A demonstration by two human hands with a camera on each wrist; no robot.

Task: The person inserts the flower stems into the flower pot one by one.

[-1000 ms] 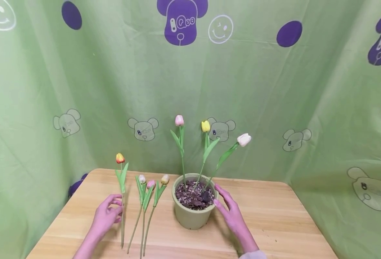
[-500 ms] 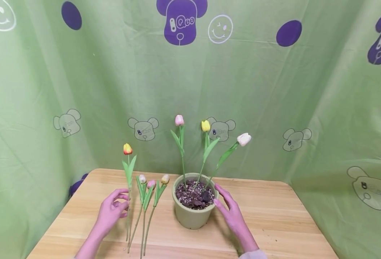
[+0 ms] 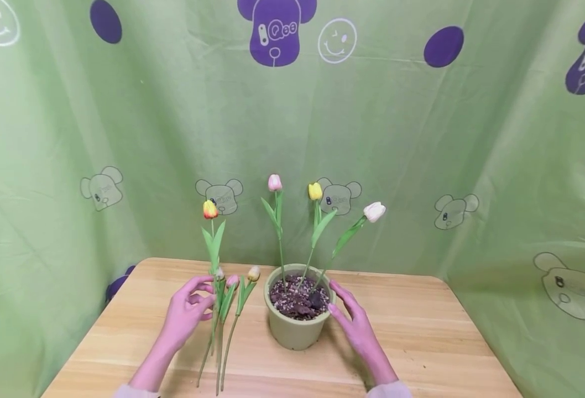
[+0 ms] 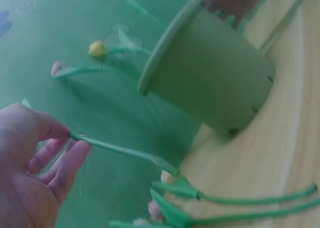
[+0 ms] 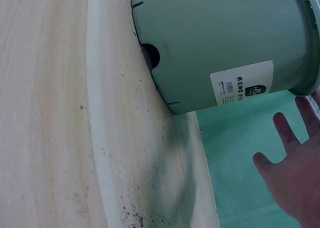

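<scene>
My left hand pinches the stem of an orange-and-yellow tulip and holds it upright over the table; in the left wrist view the stem runs out from between thumb and fingers. Just beyond it lie a white tulip, a pink tulip and a cream tulip, stems toward me. With fingers spread, my right hand touches the rim of a green flowerpot on its right side. In the pot's soil stand a pink tulip, a yellow tulip and a leaning white tulip.
The wooden table bears the pot near its middle. Dark crumbs of soil are scattered on the wood by the pot. A green patterned curtain hangs behind and at both sides.
My left hand has moved right and farther from me, lifting the orange-and-yellow tulip higher and in front of the lying white tulip. The right hand has stayed at the pot's rim.
</scene>
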